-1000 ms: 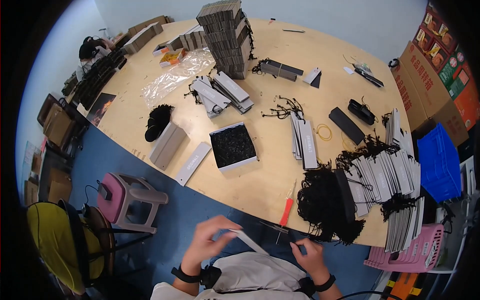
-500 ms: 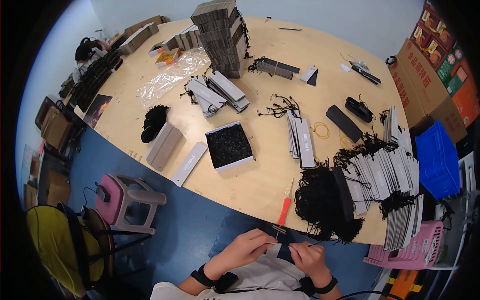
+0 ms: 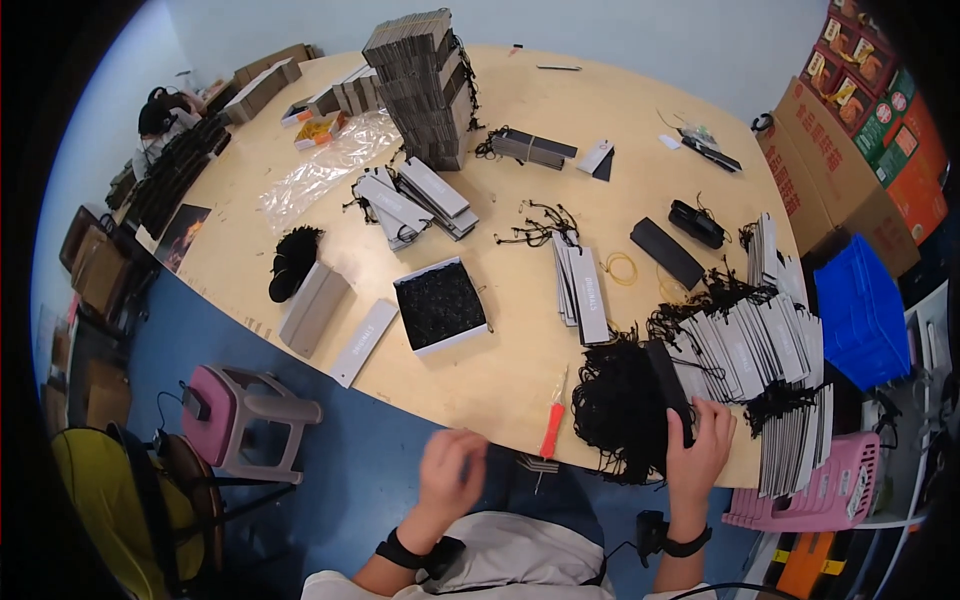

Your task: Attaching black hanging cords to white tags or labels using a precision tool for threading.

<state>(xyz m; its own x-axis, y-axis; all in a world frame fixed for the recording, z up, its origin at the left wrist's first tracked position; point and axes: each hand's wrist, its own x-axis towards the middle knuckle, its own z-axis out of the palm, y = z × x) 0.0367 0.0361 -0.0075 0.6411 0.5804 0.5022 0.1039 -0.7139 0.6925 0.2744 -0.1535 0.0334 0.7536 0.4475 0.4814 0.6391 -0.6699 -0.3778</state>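
Observation:
At the front right edge of the table, my right hand (image 3: 703, 440) has its thumb and fingers on either side of the near end of a black bar (image 3: 668, 380). This bar lies against a large bundle of black cords (image 3: 615, 400). My left hand (image 3: 452, 475) hangs in front of the table edge, its fingers curled and smeared by motion; I cannot make out anything in it. Between the hands lies an awl-like tool with a red handle (image 3: 551, 432). Just below it, small grey pieces (image 3: 538, 464) jut out at the table edge.
An open box of small black pieces (image 3: 443, 308) stands mid-table. Grey tags with black cords (image 3: 745, 350) fan out at the right; more tags (image 3: 582, 290) lie behind. A tall grey stack (image 3: 420, 95) rises at the back. A stool (image 3: 245, 415) stands left, a blue crate (image 3: 862, 310) right.
My hands have parted from their pinch over my lap. The right has moved up and right to the black bar; the left has shifted left. The whole view has shifted slightly.

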